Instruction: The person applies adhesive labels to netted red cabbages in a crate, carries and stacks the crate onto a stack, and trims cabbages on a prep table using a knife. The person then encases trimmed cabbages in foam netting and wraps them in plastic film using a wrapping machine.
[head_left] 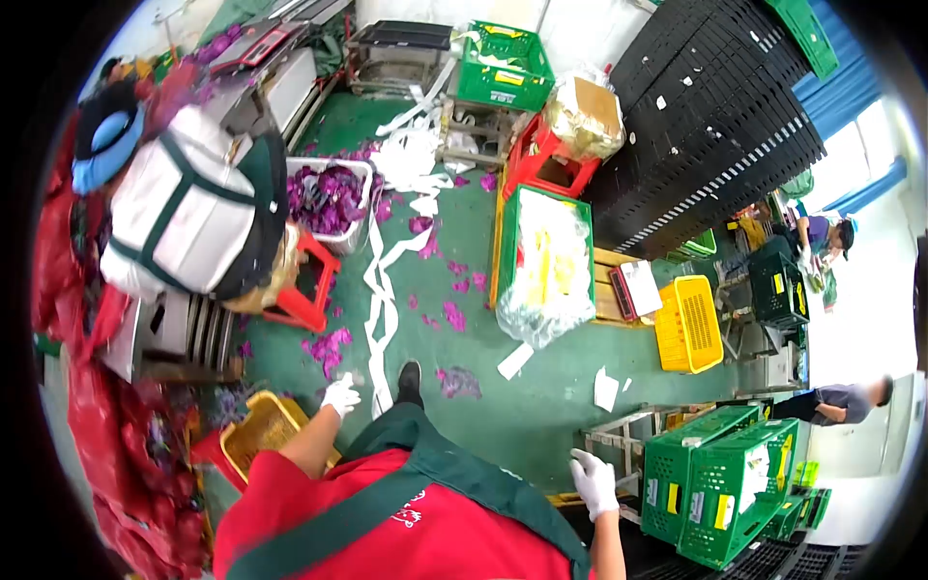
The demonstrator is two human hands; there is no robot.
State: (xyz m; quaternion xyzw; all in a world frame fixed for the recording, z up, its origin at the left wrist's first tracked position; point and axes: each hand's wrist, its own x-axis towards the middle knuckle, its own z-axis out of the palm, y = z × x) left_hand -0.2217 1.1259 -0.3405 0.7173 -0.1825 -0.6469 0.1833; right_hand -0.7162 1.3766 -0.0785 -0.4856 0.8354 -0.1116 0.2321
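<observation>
My left hand (340, 395), in a white glove, hangs over the green floor with its fingers apart and nothing in it. Near it are a yellow basket (253, 464) and scattered purple leaves (329, 350). A long white strip (377, 290) lies on the floor just ahead of that hand. My right hand (594, 481), gloved as well, is held out at my side with fingers loosely spread, holding nothing. To its right stand green crates (667, 488) with yellow and white labels; I see a gap between the hand and the crates.
A white tub (364, 193) of purple leaves stands ahead on the left, beside a red stool (307, 290). A green crate (509, 208) with plastic-wrapped contents is ahead, near a yellow basket (688, 324). Tall black crates (706, 126) stand behind. Two people (836, 404) are at right.
</observation>
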